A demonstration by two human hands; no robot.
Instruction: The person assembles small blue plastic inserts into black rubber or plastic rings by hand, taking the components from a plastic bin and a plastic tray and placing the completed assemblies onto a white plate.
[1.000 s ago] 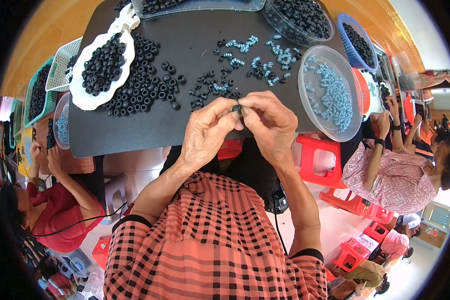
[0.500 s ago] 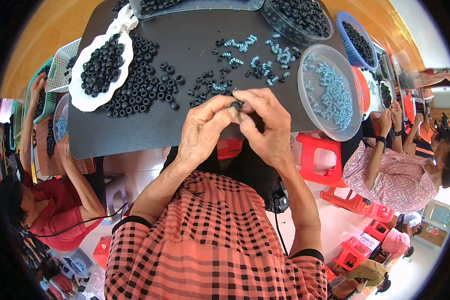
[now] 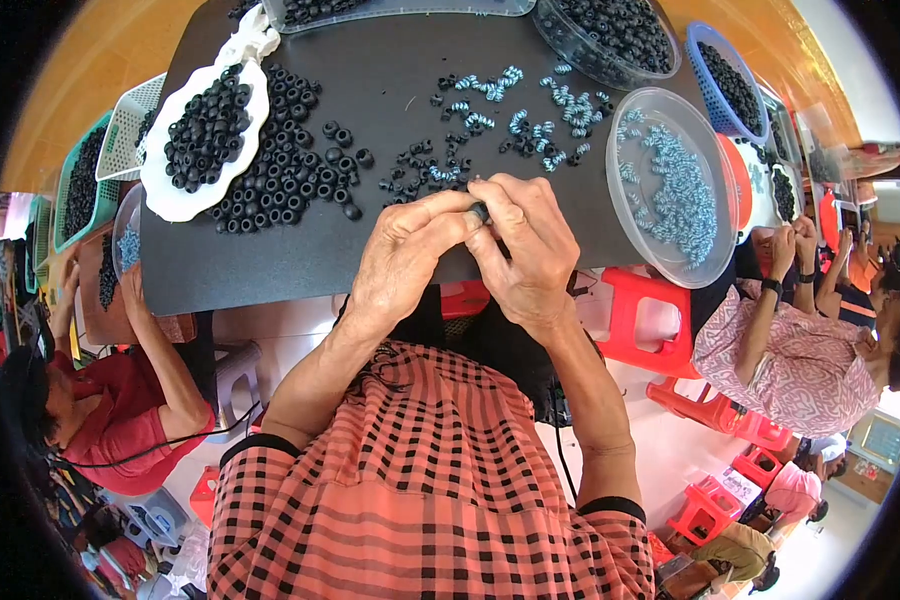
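Note:
Over the table's near edge, my left hand (image 3: 410, 250) and my right hand (image 3: 528, 250) meet with fingertips closed around a small black ring-shaped part (image 3: 480, 212). Thumbs and index fingers of both hands pinch it, and they hide much of it. Just beyond my hands lies a scatter of smaller black pieces (image 3: 410, 172), with a few light-blue coiled springs (image 3: 490, 86) among them. To their left is a loose pile of black hollow round parts (image 3: 290, 170). More of these fill a white scalloped dish (image 3: 175, 205).
A round clear tub (image 3: 625, 200) of blue springs overhangs the dark table (image 3: 270, 275) at right. Behind it stand a clear bowl (image 3: 600, 70) and a blue basket (image 3: 700, 50) with black parts. Red stools (image 3: 635, 310) are below; co-workers sit on both sides (image 3: 120, 410).
My fingers have shifted slightly around the black part, which now shows more between the fingertips. The whole view has moved a little. At left, a co-worker's raised hand has come down.

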